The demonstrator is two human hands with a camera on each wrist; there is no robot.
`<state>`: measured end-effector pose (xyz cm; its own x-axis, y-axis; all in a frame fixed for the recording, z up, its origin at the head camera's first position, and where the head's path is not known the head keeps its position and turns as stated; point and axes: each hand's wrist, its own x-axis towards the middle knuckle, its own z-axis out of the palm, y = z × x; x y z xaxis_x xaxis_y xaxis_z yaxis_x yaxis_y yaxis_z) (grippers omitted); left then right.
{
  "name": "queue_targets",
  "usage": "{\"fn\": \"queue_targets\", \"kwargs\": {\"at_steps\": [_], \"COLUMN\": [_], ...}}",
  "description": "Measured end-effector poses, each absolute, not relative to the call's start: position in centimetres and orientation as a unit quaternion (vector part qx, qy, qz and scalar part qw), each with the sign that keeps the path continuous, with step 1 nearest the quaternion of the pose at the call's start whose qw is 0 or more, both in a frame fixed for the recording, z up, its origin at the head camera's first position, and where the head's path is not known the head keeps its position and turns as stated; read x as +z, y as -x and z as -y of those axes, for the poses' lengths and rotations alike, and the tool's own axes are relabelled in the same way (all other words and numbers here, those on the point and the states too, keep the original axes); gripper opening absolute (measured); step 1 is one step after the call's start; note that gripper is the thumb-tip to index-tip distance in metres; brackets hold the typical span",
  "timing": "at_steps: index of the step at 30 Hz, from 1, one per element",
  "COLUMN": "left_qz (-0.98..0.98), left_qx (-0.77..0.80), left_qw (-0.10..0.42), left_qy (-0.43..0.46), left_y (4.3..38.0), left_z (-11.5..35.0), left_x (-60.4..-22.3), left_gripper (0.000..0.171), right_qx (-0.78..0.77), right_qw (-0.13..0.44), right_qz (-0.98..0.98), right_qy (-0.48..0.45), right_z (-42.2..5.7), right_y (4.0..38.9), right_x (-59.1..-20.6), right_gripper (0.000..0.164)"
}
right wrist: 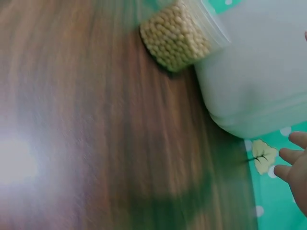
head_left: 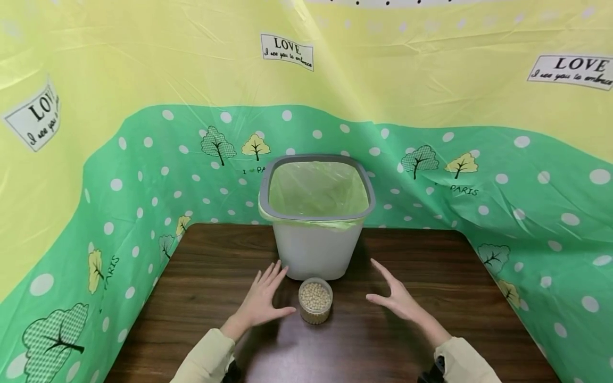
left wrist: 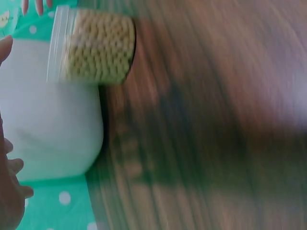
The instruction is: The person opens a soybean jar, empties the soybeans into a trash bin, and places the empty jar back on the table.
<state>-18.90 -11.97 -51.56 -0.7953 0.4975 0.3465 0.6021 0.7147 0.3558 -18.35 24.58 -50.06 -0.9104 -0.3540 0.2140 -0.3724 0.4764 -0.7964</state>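
Note:
A clear round jar (head_left: 315,301) filled with pale dried beans, likely soybeans, stands on the dark wooden table. My left hand (head_left: 261,299) is just left of it, fingers spread and the thumb pointing at the jar's side. Farther off to the right, my right hand (head_left: 396,299) hovers with thumb and fingers apart. Neither hand holds anything. In the left wrist view the bean jar (left wrist: 100,47) shows from the side, in front of the white bin. The right wrist view has the same jar (right wrist: 175,36) near the top, with fingertips (right wrist: 290,155) at the right edge.
Right behind the jar stands a white bin (head_left: 316,250) with a grey rim and a light green liner bag. A green and yellow printed cloth (head_left: 191,159) hangs around the back and sides of the wooden table (head_left: 210,266).

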Motion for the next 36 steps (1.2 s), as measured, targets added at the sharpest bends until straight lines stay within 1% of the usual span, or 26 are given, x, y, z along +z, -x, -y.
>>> {"fn": "queue_targets", "kwargs": {"at_steps": [5, 10, 14, 19, 23, 26, 29, 33, 36], "left_qz": [0.906, 0.899, 0.895, 0.902, 0.906, 0.906, 0.903, 0.899, 0.897], "left_qx": [-0.276, -0.304, -0.327, -0.344, -0.346, -0.347, -0.358, -0.372, -0.376], "left_qw": [0.073, 0.049, 0.036, 0.017, 0.021, 0.031, 0.030, 0.022, 0.021], "left_qy": [0.312, 0.310, 0.300, 0.261, 0.243, 0.242, 0.238, 0.232, 0.231], "left_y": [18.1, 17.7, 17.6, 18.0, 18.7, 19.4, 19.8, 20.0, 20.1], "left_z": [10.1, 8.6, 7.8, 7.3, 7.0, 6.7, 6.5, 6.3, 6.2], "left_x": [-52.0, -52.5, -52.7, -53.2, -53.7, -54.0, -54.1, -54.2, -54.3], "left_gripper": [0.095, 0.096, 0.099, 0.103, 0.102, 0.096, 0.089, 0.084, 0.084], "right_qx": [0.491, 0.497, 0.525, 0.545, 0.556, 0.571, 0.574, 0.566, 0.571], "right_qw": [0.013, 0.017, -0.001, -0.032, -0.045, -0.055, -0.062, -0.058, -0.049], "right_qz": [0.843, 0.840, 0.825, 0.818, 0.811, 0.801, 0.800, 0.808, 0.805], "right_qy": [-0.219, -0.216, -0.210, -0.182, -0.176, -0.172, -0.164, -0.157, -0.154], "right_z": [-23.2, -21.7, -20.3, -18.6, -17.1, -16.1, -15.2, -14.2, -13.5], "right_y": [18.0, 17.7, 17.5, 17.3, 17.5, 17.7, 17.9, 17.9, 17.6], "right_x": [-51.8, -53.5, -54.9, -56.2, -57.0, -57.6, -58.1, -58.3, -57.5], "right_gripper": [0.084, 0.087, 0.088, 0.087, 0.085, 0.086, 0.087, 0.085, 0.081]}}
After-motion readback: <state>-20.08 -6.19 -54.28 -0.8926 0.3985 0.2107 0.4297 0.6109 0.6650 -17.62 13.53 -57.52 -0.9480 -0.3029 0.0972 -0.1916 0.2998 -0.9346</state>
